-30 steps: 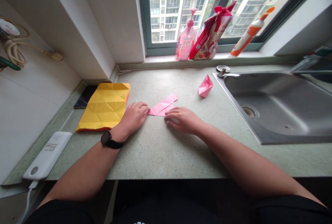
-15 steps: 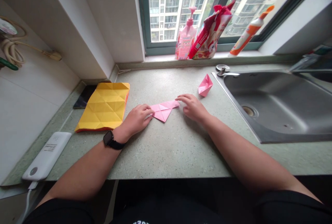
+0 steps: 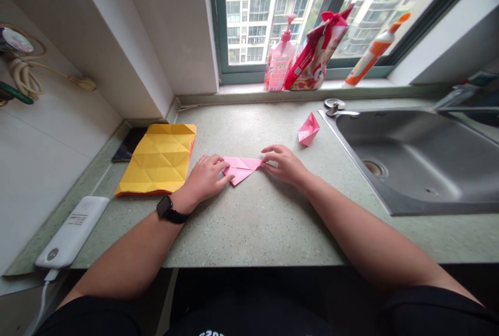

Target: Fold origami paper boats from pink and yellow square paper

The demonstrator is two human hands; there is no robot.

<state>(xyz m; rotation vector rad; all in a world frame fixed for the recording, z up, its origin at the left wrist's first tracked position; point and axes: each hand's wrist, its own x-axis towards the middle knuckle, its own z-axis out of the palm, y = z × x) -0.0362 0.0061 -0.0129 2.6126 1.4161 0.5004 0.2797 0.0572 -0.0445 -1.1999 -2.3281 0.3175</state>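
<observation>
A folded sheet of pink paper (image 3: 240, 166) lies on the counter between my hands, its point toward me. My left hand (image 3: 206, 176) covers the paper's left end, with thumb and fingers closed on it. At the right tip, my right hand (image 3: 284, 164) pinches the corner between thumb and fingers. A small pink paper boat (image 3: 309, 129) stands beyond my right hand, near the sink. To the left of my left hand sits a stack of creased yellow paper (image 3: 159, 157), with orange showing at its edges.
A steel sink (image 3: 421, 159) is set into the counter on the right. At the left lie a white power bank (image 3: 73, 232) with a cable and a dark flat object (image 3: 128, 145) partly under the yellow stack. A pump bottle (image 3: 279, 63), a red bag (image 3: 317, 55) and an orange-white bottle (image 3: 374, 53) line the windowsill.
The pink paper has shifted slightly left and turned a little. My right hand's fingers have closed on its right corner, and my left hand covers more of the left end.
</observation>
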